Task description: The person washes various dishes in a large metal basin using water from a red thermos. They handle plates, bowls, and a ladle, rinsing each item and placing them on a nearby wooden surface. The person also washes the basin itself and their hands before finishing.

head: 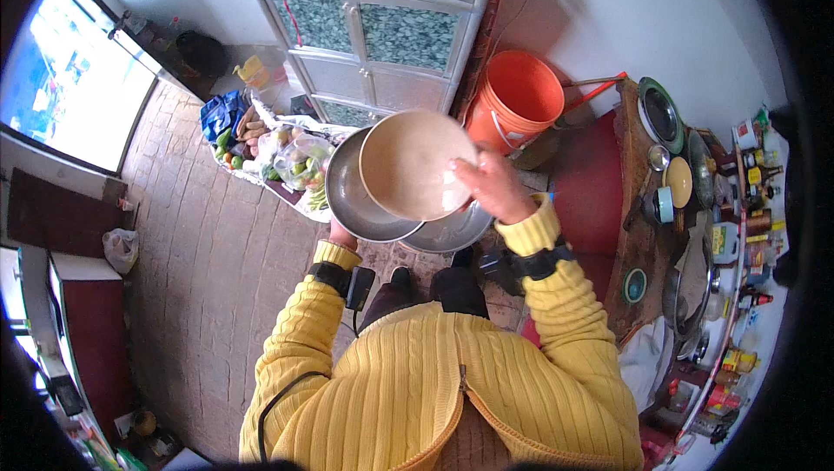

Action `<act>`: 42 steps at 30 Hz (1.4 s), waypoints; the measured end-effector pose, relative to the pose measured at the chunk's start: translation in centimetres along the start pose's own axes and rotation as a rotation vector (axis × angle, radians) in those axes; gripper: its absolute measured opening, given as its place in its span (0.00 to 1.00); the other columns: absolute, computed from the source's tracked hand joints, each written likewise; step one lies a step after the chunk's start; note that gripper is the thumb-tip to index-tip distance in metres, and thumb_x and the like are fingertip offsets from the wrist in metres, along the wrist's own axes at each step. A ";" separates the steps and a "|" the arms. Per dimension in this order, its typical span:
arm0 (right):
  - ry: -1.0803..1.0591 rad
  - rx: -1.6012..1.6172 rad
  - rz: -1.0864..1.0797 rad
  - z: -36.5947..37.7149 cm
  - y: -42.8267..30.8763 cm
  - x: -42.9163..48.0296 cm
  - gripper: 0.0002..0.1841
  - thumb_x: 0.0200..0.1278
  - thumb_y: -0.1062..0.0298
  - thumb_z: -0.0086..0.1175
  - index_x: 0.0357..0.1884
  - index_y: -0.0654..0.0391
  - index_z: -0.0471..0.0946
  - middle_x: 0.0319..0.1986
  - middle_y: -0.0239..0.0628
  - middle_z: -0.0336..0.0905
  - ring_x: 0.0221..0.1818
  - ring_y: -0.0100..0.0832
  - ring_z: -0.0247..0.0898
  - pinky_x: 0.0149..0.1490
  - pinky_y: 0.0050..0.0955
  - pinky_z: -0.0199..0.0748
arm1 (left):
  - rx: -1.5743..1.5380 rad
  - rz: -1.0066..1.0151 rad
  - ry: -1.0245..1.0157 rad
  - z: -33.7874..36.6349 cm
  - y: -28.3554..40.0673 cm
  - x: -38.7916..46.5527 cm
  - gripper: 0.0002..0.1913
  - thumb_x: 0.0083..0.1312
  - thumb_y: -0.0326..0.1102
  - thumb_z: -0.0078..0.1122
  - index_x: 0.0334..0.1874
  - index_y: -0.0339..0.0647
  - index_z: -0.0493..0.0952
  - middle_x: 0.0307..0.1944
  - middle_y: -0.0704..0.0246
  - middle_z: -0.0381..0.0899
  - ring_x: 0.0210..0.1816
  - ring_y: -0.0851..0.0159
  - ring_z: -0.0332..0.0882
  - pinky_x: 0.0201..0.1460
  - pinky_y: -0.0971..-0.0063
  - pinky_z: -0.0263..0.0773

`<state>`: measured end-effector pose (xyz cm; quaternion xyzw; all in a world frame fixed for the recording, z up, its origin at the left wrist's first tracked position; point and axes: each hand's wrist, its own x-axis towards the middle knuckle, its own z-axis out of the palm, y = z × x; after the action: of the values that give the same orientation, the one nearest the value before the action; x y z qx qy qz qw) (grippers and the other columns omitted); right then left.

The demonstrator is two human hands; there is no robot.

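In my right hand (pixel 492 185) is a large beige bowl (pixel 414 161), gripped at its right rim with the thumb on the inside. The beige bowl overlaps a grey metal basin (pixel 355 200), whose lower left rim is in my left hand (pixel 343 235); most of that hand's fingers are hidden under the basin. Another shallow metal basin (pixel 449 231) shows beneath the two, to the lower right. What holds this lower basin cannot be seen. Both hands are out in front of my body, above the floor.
A cabinet (pixel 410 34) with patterned panels stands ahead, an orange bucket (pixel 521 96) at its right. Bagged vegetables (pixel 303 161) lie on the floor at front left. A wooden counter (pixel 635 236) on the right bears pans, lids and a small bowl (pixel 634 285), with bottles and jars behind.
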<state>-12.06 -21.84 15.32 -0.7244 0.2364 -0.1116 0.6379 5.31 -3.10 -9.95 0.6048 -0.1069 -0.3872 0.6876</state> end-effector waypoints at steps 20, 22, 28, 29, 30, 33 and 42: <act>-0.041 1.503 0.468 5.0 25.6 -0.3 0.21 0.64 0.52 0.42 0.57 0.47 0.64 0.52 0.33 0.69 0.51 0.37 0.68 0.54 0.48 0.67 | 1.463 0.538 0.066 14.1 15.7 -1.1 0.24 0.46 0.25 0.50 0.50 0.35 0.66 0.46 0.54 0.66 0.39 0.47 0.74 0.34 0.57 0.73; -0.001 1.581 0.506 6.9 26.7 0.3 0.21 0.64 0.52 0.43 0.57 0.47 0.64 0.52 0.33 0.69 0.51 0.37 0.68 0.54 0.48 0.67 | 1.551 0.673 0.094 16.5 17.1 -2.5 0.24 0.46 0.24 0.50 0.51 0.34 0.66 0.43 0.56 0.66 0.38 0.51 0.73 0.31 0.63 0.73; 0.043 1.734 0.546 10.5 26.4 2.9 0.21 0.64 0.53 0.43 0.57 0.48 0.65 0.52 0.34 0.70 0.51 0.37 0.68 0.54 0.49 0.67 | 1.805 0.766 0.043 20.3 18.5 -4.6 0.25 0.47 0.22 0.51 0.52 0.32 0.65 0.38 0.59 0.64 0.35 0.52 0.71 0.31 0.64 0.72; 0.046 1.750 0.543 10.8 26.1 3.1 0.21 0.64 0.53 0.43 0.57 0.48 0.65 0.52 0.34 0.70 0.51 0.38 0.68 0.54 0.49 0.67 | 1.848 0.759 0.024 20.6 18.5 -4.9 0.25 0.47 0.22 0.51 0.52 0.32 0.65 0.38 0.59 0.64 0.35 0.52 0.71 0.31 0.64 0.72; 0.044 1.764 0.539 11.0 25.9 3.3 0.21 0.64 0.53 0.43 0.57 0.48 0.65 0.52 0.34 0.70 0.51 0.38 0.68 0.54 0.49 0.67 | 1.881 0.755 0.016 20.9 18.5 -5.1 0.25 0.47 0.22 0.52 0.52 0.32 0.65 0.39 0.59 0.64 0.35 0.52 0.71 0.30 0.64 0.72; 0.041 1.785 0.530 11.5 25.5 3.5 0.21 0.64 0.54 0.44 0.56 0.48 0.65 0.51 0.34 0.70 0.51 0.38 0.68 0.54 0.50 0.67 | 1.993 0.736 -0.008 21.4 18.4 -5.4 0.23 0.48 0.23 0.52 0.50 0.30 0.65 0.39 0.58 0.64 0.35 0.53 0.70 0.30 0.65 0.72; 0.032 1.812 0.499 13.0 24.8 3.1 0.20 0.63 0.55 0.45 0.56 0.49 0.66 0.51 0.35 0.71 0.51 0.39 0.68 0.53 0.51 0.67 | 2.328 0.800 -0.015 22.2 18.4 -6.8 0.20 0.50 0.26 0.53 0.47 0.31 0.67 0.40 0.60 0.65 0.36 0.59 0.72 0.29 0.77 0.74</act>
<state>-8.36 -13.84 -11.46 0.1213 0.2166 -0.1231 0.9608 -5.52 -15.80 14.50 0.7798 -0.5702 0.1732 -0.1920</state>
